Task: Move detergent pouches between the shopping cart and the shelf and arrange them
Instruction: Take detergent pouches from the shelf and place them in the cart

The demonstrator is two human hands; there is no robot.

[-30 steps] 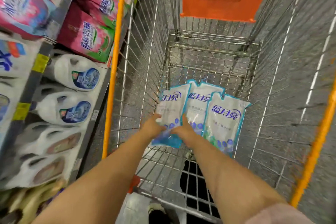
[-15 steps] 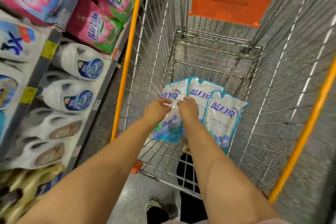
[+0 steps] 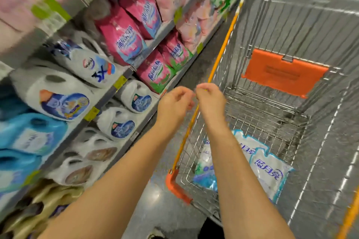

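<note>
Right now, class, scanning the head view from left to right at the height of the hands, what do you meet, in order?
Large white plastic detergent jug with a blue label → smaller white plastic jug → left hand → right hand → orange plastic flap of the wire shopping cart.

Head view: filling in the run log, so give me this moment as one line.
left hand: empty, curled | right hand: empty, curled | both: over cart left rim | pouches: lying in cart
</note>
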